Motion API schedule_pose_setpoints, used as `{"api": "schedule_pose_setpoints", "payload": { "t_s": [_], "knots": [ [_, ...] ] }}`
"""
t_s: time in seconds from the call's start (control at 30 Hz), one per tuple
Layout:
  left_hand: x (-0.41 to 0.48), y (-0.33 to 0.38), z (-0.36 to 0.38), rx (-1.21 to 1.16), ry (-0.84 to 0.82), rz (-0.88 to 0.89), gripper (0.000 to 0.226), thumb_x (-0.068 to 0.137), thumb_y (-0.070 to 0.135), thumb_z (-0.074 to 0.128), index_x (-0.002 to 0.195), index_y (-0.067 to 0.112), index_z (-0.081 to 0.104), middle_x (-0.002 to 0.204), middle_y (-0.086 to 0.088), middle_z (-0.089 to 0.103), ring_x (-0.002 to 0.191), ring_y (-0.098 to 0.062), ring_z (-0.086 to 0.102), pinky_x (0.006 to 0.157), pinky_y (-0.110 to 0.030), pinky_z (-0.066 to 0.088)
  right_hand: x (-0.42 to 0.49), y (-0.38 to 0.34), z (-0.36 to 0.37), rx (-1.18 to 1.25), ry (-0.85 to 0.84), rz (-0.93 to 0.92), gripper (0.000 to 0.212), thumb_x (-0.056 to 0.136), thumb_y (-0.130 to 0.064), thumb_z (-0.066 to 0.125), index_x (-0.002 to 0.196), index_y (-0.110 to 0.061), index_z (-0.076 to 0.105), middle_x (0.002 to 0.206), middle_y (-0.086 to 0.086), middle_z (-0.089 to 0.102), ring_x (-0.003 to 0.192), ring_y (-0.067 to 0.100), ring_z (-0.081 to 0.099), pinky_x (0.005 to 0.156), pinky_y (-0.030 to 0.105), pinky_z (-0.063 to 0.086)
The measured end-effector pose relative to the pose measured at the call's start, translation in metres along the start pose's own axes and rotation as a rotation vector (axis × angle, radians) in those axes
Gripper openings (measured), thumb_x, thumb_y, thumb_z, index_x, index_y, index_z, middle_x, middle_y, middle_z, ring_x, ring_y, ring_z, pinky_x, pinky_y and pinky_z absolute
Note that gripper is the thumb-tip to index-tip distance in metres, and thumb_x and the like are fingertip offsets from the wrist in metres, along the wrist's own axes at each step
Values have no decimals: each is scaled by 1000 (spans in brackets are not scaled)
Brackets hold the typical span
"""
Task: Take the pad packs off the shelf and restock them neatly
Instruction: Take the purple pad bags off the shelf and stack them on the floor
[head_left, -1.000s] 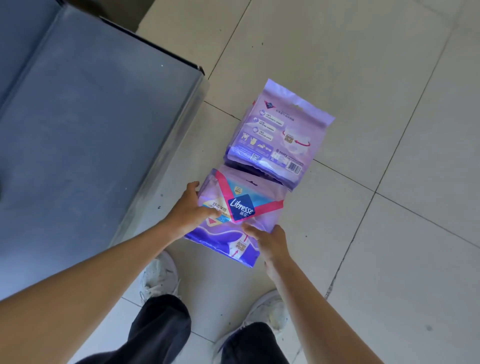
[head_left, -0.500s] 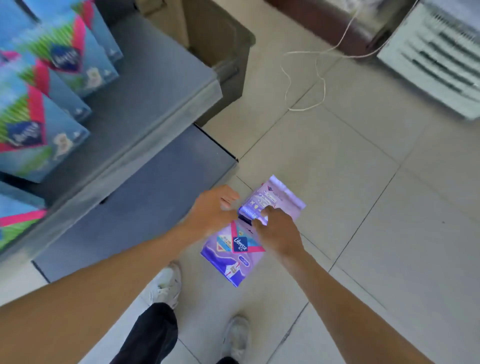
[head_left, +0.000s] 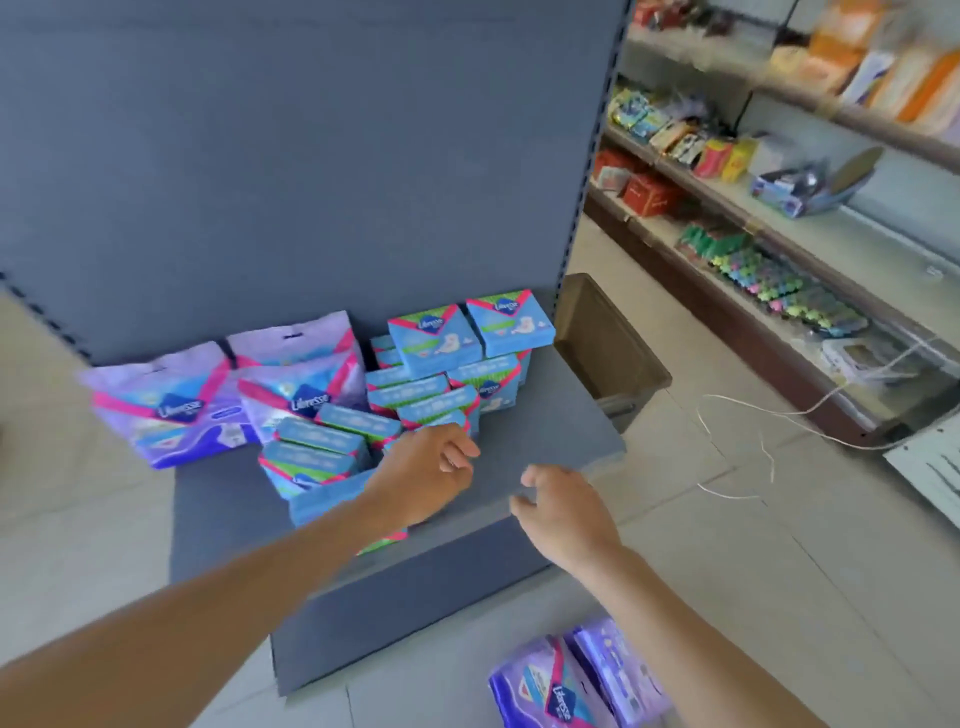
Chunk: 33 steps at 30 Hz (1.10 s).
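Observation:
A grey shelf (head_left: 545, 441) holds purple pad packs (head_left: 171, 405) at the left and several blue pad packs (head_left: 436, 338) stacked loosely at the middle and back. My left hand (head_left: 426, 478) hovers over the front blue packs, fingers loosely curled, holding nothing. My right hand (head_left: 566, 509) hangs open above the shelf's front edge, empty. Two purple pad packs (head_left: 576, 675) lie on the floor by the shelf base, below my right forearm.
The grey back panel (head_left: 311, 156) rises behind the shelf. A brown bin (head_left: 608, 343) stands to the right of it. Shelves of goods (head_left: 779, 234) run along the right wall, and a white cord (head_left: 737, 447) trails over the tiled floor.
Both hands have let go of the purple packs on the floor and risen to the shelf. The view has swung up from the floor to the shelf.

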<state>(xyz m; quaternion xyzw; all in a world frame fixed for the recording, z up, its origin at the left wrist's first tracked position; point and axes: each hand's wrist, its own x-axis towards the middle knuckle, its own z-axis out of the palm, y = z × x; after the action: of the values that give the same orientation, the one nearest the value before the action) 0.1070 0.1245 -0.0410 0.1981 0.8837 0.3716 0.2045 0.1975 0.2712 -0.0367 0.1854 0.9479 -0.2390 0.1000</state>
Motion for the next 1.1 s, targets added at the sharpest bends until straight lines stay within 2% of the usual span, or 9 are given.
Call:
{"api": "schedule_pose_setpoints", "payload": {
  "t_s": [0.13, 0.27, 0.37, 0.43, 0.5, 0.6, 0.77, 0.97, 1.1],
  "knots": [
    [-12, -43, -70, 7, 155, -86, 19, 79, 5, 61, 91, 18, 67, 70, 10, 60, 71, -18, 59, 69, -24, 46, 21, -82, 20, -13, -50, -129, 31, 94, -30, 48, 116, -9, 56, 118, 10, 60, 112, 29, 56, 86, 33, 44],
    [-28, -96, -118, 4, 248, -160, 17, 80, 9, 62, 95, 16, 67, 71, 9, 61, 69, -14, 58, 65, -23, 46, 41, -139, 60, 3, -81, -240, 17, 93, -27, 50, 82, -14, 48, 84, 4, 55, 88, 27, 52, 68, 32, 34],
    [-36, -139, -140, -5, 300, -220, 14, 79, 10, 64, 91, 18, 66, 67, 13, 61, 72, -15, 59, 71, -28, 50, 59, -168, 85, 39, -96, -255, 15, 91, -24, 54, 95, -9, 53, 101, 12, 63, 99, 31, 59, 70, 31, 39],
    [-37, -164, -149, -25, 321, -251, 13, 78, 12, 66, 90, 16, 64, 66, 12, 61, 71, -17, 59, 75, -34, 53, 73, -182, 95, 78, -54, -237, 24, 91, -20, 56, 109, -4, 55, 112, 14, 62, 107, 32, 57, 82, 35, 45],
    [-34, -185, -156, -62, 346, -291, 15, 77, 17, 70, 90, 17, 63, 67, 10, 60, 68, -16, 58, 68, -32, 52, 91, -194, 101, 101, 8, -232, 29, 90, -15, 58, 116, -2, 55, 119, 14, 60, 113, 32, 54, 90, 38, 44],
    [-24, -211, -168, -84, 353, -340, 26, 75, 22, 70, 99, 18, 61, 73, 9, 62, 70, -16, 60, 60, -24, 46, 125, -209, 109, 63, 103, -269, 30, 87, -11, 60, 115, -2, 55, 118, 16, 59, 113, 34, 54, 91, 40, 44],
    [-2, -249, -175, -129, 322, -384, 31, 75, 22, 71, 103, 17, 60, 91, 0, 68, 81, -19, 63, 61, -24, 46, 179, -232, 120, -131, 238, -317, 30, 88, -1, 57, 118, -3, 52, 120, 15, 55, 115, 34, 48, 90, 39, 40],
    [13, -274, -171, -130, 275, -365, 27, 75, 20, 72, 99, 17, 61, 90, -1, 67, 81, -18, 65, 61, -23, 46, 212, -236, 138, -413, 211, -384, 35, 84, -6, 66, 116, -10, 54, 116, 9, 54, 110, 32, 51, 90, 38, 40],
    [17, -283, -181, -43, 391, -345, 25, 76, 8, 66, 100, 14, 62, 88, 0, 65, 76, -14, 60, 69, -26, 49, 214, -238, 138, -455, 243, -404, 28, 81, -6, 69, 107, -9, 60, 109, 10, 58, 105, 32, 52, 88, 38, 40]
  ]
}}
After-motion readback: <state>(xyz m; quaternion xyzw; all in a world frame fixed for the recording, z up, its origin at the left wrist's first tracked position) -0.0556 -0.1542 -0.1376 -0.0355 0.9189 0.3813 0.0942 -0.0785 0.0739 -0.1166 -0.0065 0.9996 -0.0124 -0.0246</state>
